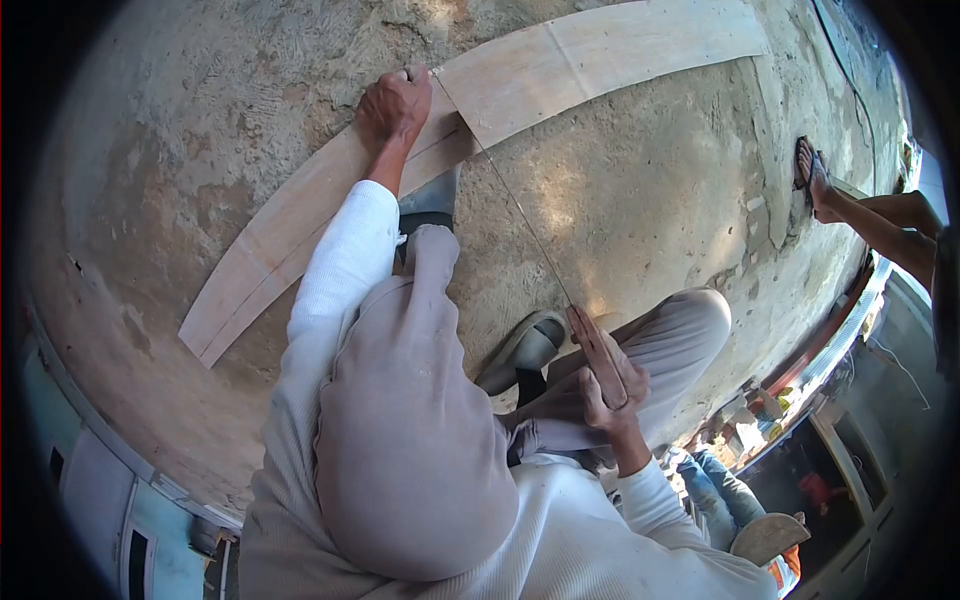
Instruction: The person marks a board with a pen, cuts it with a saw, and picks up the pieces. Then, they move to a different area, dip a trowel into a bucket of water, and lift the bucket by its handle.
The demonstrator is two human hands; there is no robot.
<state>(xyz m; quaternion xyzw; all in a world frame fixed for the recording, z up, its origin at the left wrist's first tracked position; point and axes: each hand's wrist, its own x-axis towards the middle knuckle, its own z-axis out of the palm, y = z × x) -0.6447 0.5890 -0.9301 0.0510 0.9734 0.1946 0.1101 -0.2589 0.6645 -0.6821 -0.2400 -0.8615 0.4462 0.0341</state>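
Observation:
My left hand (396, 106) is closed in a fist at the edge of a thin, pale wooden board (262, 240). From beside its knuckles a thin string (512, 201) runs taut down to my right hand (626, 384). That hand is wrapped round a long brown piece (603, 370), probably wood, at the string's lower end. A second pale board (610, 62) overlaps the first near my left hand. Dark lines mark the first board lengthwise. My left fingertips are hidden.
Both boards lie on a rough concrete floor (640, 180). My sandalled foot (527, 350) is between my bent knees. Another person's foot (815, 180) stands at right. Someone in jeans (722, 492) is at lower right, near assorted clutter. A dark cable (848, 75) runs along the right.

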